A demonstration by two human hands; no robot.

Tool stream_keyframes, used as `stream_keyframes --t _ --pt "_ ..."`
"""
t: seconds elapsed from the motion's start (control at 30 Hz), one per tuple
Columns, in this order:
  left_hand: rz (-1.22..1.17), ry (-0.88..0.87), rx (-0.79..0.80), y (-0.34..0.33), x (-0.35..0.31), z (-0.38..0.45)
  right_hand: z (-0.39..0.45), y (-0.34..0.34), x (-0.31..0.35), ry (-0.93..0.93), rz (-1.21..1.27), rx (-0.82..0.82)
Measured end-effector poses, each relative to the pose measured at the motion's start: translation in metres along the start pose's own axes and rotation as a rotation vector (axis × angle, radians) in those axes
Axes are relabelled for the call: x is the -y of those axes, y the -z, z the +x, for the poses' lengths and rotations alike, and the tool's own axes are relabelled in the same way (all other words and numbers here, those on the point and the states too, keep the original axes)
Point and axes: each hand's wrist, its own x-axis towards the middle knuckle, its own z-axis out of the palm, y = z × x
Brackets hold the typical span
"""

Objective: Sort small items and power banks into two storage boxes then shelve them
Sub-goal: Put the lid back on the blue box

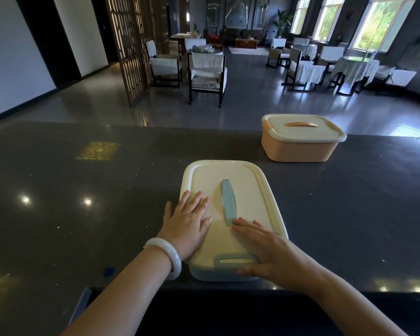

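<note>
Nearest the camera: two bare forearms reaching forward over the near edge of a dark speckled surface [58, 214], a pale bangle [166, 257] on the left wrist. Left hand [187, 221] laid flat on the left side of a cream lid [243, 180], fingers [197, 200] straight and slightly spread, gripping nothing. Right hand [269, 251] flat on the near right part of the same lid, fingers stretched leftward, tips touching the near end of the blue handle [227, 202], thumb hanging over the near edge beside the blue latch [235, 259]; holding nothing either. Lid seated on the blue box [218, 275], closed, standing at the near middle of the surface, long side running away from the camera. Contents hidden. Farther off and to the right, well apart from it, near the far edge of the surface: an orange box [298, 149] with its own cream lid on and an orange handle on top, untouched. On the left of the surface, a yellowish patch [98, 150] and bright spots of light; near the left forearm, a small blue mark [109, 271]. Beyond the surface, a dim hall with grey floor, chairs [206, 76] covered in white, cloth-draped tables, a wooden lattice screen [131, 44] on the left, bright windows [378, 20] at far right.
</note>
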Motion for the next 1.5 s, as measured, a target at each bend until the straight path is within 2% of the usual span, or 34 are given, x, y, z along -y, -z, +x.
stream_keyframes --t 0.07,0.17,0.37,0.5,0.57,0.7,0.8,0.9,0.97,1.2,1.5 --pt "0.006 0.015 0.008 0.005 -0.002 0.006 0.002 0.002 0.000 -0.057 0.055 0.010" --pt "-0.020 0.037 -0.016 0.013 -0.009 0.030 0.008 0.013 0.003 -0.189 0.274 0.052" --pt "-0.054 0.099 -0.020 0.011 -0.037 0.090 0.064 0.052 -0.024 -0.291 0.299 -0.307" --pt "0.067 0.158 0.017 -0.008 -0.045 0.103 0.124 0.081 -0.055 -0.310 0.167 -0.397" --pt "0.100 0.165 0.022 -0.014 -0.045 0.105 0.154 0.089 -0.067 -0.332 0.092 -0.332" --pt "0.098 0.141 -0.043 -0.018 -0.042 0.104 0.208 0.091 -0.081 -0.373 0.071 -0.092" --pt "0.095 0.133 -0.064 -0.019 -0.040 0.101 0.237 0.096 -0.090 -0.383 -0.119 0.129" --pt "0.094 0.128 -0.070 -0.018 -0.039 0.100 0.249 0.105 -0.101 -0.358 -0.108 0.223" --pt "0.096 0.133 -0.082 -0.019 -0.040 0.100 0.249 0.105 -0.108 -0.305 -0.027 0.189" --pt "0.061 0.140 -0.060 -0.017 -0.042 0.100 0.242 0.081 -0.121 -0.200 0.187 -0.152" --pt "0.058 0.151 -0.042 -0.015 -0.043 0.100 0.233 0.075 -0.121 -0.117 0.175 -0.215"
